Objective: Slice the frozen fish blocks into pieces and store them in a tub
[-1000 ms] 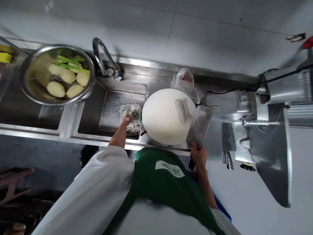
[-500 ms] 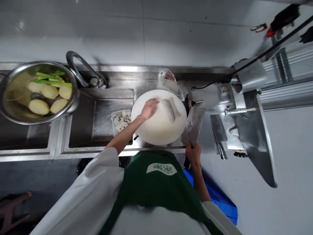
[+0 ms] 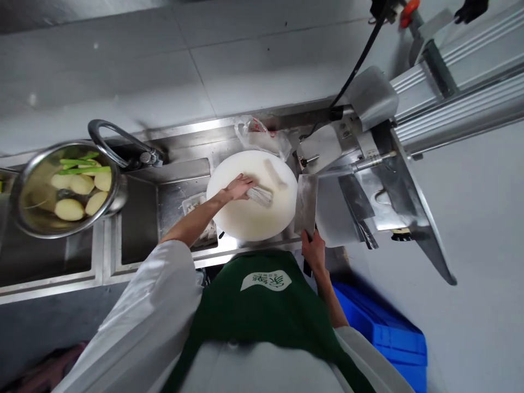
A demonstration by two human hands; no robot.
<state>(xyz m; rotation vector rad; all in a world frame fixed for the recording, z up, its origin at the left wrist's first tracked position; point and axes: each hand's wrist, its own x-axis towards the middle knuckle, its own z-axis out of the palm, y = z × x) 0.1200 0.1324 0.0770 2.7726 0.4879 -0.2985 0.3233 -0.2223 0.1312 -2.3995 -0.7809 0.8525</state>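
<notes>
My left hand [image 3: 240,186] is on the round white cutting board [image 3: 229,221], its fingers closed over the left end of a bundle of grey-white food strips [image 3: 261,195]. What kind of food this is, I cannot tell. A second pale strip [image 3: 275,173] lies apart toward the board's upper right. My right hand [image 3: 313,251] grips the handle of a broad cleaver [image 3: 306,204], whose blade is just right of the board. Partly hidden behind my left forearm is a clear plastic box [image 3: 189,206] with grey-white cut pieces.
A steel bowl [image 3: 25,221] of water with peeled potatoes and green stalks is at the left, near the curved faucet [image 3: 118,150]. Behind the board lies a clear plastic bag [image 3: 266,139]. A slicing machine [image 3: 421,218] and another cleaver [image 3: 355,199] are at right, a blue crate [image 3: 393,338] below.
The bundle of strips has shifted left and turned, up against my left hand, apart from the pale strip. The cleaver is more upright beside the board. The camera view has tilted and shifted.
</notes>
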